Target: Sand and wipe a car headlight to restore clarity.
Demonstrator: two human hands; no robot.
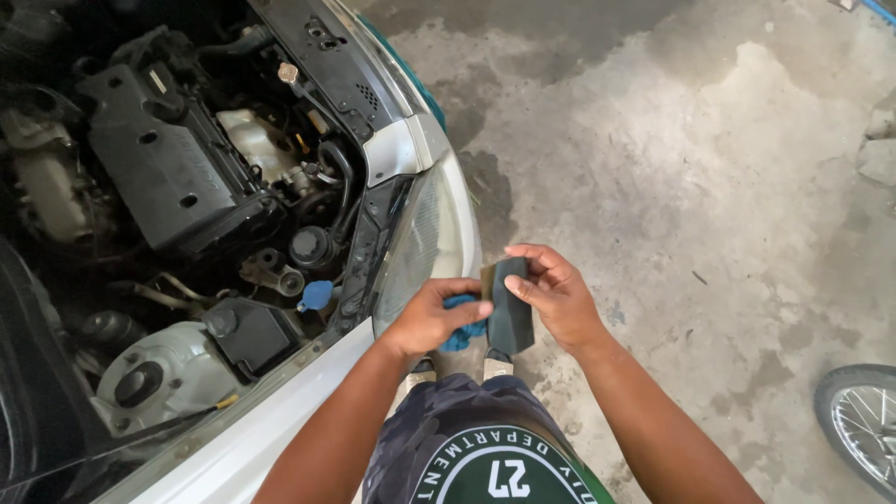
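Nearest to us, at the bottom edge, is our own shirt [485, 457], dark camouflage with a round green and white print, cut off by the frame. Our two forearms rise from either side of it and meet just above.

The right hand [557, 291] grasps a flat dark rectangular block [510, 313], thumb on its near face and fingers curled behind the upper end. The block stands nearly upright in view, its long axis running up and down, with the upper end tipped slightly left. Its top corner shows a paler, brownish edge; what the block is we cannot tell. The left hand [431, 315] is clenched around a blue cloth [463, 327], pressing it against the block's left edge. Most of the cloth is hidden inside the fist.

Both hands hang over the stained concrete floor [672, 168], just beside the headlight [420, 245] of a white car [280, 420]. The car's open engine bay [187, 187] fills the left side, its far parts lost in shadow. A spoked wheel [863, 420] is cut off at the right edge
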